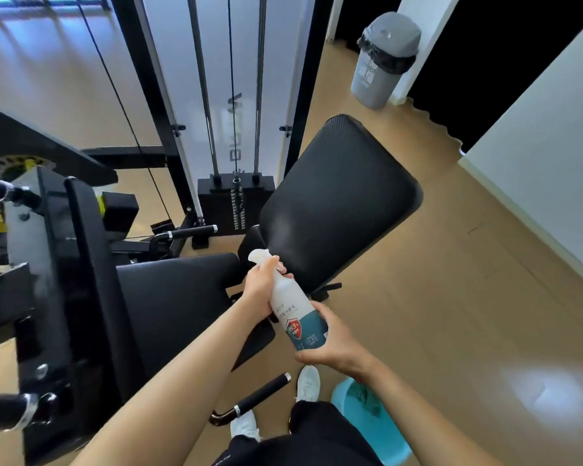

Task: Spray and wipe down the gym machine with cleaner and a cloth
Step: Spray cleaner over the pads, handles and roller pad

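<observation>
Head view. The spray bottle has a teal band round its lower half with a red shield printed "99.9%". The grey characters above the band and the fine print below the shield are too small to read. On the frosted guard panel behind the guide rods, grey letters run vertically. They begin "BU" and end "A", and the middle ones are washed out. The grey swing-lid bin, lined with a black bag, bears white characters I cannot make out.

The tilted back pad stands just beyond the bottle's nozzle. To its right, wood floor lies open up to the white wall, and the bin is well apart in the far corner. The left side is crowded: the seat pad butts against a black upright frame, and the weight stack sits behind. Near the feet, a black handle with a chrome tip lies between two white shoes. A light blue basin on the floor holds the green cloth, just under the right forearm.

The left grip is curled round the bottle's neck right below the white spray head. The right grip cups the base, its fingers wrapped round the teal band. The bottle is held tilted in the air over the seat pad's near right corner. A pale haze on the back pad by the nozzle may be spray, though the blur leaves that unsure.
</observation>
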Demonstrator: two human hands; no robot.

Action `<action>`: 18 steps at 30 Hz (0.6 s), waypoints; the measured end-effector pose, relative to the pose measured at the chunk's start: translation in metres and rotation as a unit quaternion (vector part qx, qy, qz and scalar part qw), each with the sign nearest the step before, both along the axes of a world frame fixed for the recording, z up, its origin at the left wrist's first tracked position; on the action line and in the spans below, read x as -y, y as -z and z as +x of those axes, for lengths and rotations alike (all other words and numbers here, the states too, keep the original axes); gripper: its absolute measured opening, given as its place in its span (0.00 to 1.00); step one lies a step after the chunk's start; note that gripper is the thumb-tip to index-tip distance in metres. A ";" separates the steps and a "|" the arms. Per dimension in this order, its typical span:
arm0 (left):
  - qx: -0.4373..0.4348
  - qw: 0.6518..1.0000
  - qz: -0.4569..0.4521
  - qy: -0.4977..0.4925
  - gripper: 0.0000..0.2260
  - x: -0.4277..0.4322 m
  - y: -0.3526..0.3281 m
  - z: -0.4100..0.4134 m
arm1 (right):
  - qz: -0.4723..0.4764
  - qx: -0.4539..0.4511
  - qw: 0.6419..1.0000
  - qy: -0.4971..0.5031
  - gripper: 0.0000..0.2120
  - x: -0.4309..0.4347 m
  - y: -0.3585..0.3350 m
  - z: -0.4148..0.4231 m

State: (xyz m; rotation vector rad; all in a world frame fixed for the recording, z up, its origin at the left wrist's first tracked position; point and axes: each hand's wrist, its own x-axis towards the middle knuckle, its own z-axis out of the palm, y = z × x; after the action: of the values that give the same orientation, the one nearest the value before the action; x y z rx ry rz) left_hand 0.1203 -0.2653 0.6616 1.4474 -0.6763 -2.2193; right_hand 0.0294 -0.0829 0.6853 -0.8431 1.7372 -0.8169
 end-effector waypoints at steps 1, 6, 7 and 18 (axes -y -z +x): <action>0.000 1.000 0.003 -0.001 0.10 0.003 0.000 -0.005 | -0.007 0.001 1.000 0.016 0.43 0.000 0.000 -0.005; -0.009 1.000 -0.027 0.004 0.09 0.011 -0.004 -0.026 | -0.036 -0.001 0.997 0.067 0.43 0.000 0.003 -0.017; -0.016 0.999 -0.037 0.007 0.10 0.011 -0.008 -0.030 | -0.043 -0.001 0.996 0.078 0.44 0.000 0.004 -0.018; -0.028 0.997 -0.069 0.008 0.12 0.013 -0.046 -0.088 | -0.085 -0.011 0.986 0.143 0.43 -0.009 -0.012 -0.049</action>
State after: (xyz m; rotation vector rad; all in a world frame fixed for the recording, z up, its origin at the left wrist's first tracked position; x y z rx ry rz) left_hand 0.0327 -0.2782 0.7074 1.3115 -0.8077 -2.1719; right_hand -0.0199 -0.0738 0.6969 -0.7244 1.8523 -1.1644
